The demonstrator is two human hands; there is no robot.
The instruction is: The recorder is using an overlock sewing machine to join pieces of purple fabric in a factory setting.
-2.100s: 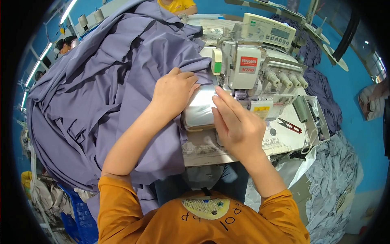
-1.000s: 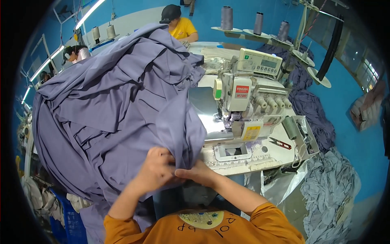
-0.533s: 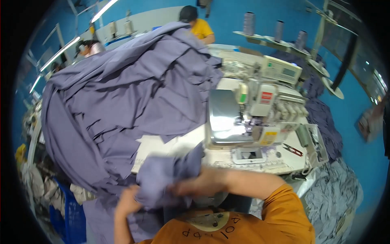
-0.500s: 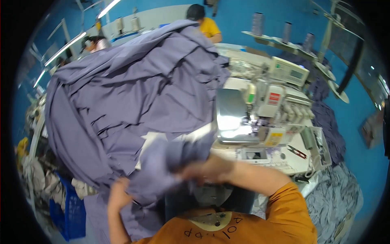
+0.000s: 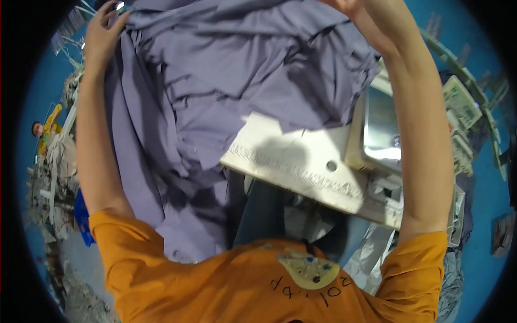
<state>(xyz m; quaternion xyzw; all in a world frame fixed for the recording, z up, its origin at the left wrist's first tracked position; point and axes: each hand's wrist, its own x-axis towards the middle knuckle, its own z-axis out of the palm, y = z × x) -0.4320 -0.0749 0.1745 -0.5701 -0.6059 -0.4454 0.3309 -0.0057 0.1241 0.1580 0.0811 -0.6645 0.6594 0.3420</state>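
A large heap of purple-grey fabric (image 5: 215, 59) covers the far and left part of the white worktable (image 5: 269, 142), and its folds hang over the near edge. Both my arms are stretched far forward over it. My left hand (image 5: 102, 35) is at the heap's far left edge, thumb and fingers apart, with the thumb against the cloth. At the top rim of the view, my right hand (image 5: 350, 8) is by the heap's far right side. Most of its fingers are cut off by the picture's edge, so its grip does not show.
A sewing machine with a shiny metal plate (image 5: 382, 129) stands to the right, partly behind my right forearm. A blue basket (image 5: 83, 218) is low on the left. Grey fabric (image 5: 455, 290) is piled at the lower right. A person in yellow (image 5: 51, 124) is far left.
Both hands have gone from the near edge to the far side of the heap. The bunched cloth by my right hand has left the near edge, baring the tabletop. The view has turned and tilted.
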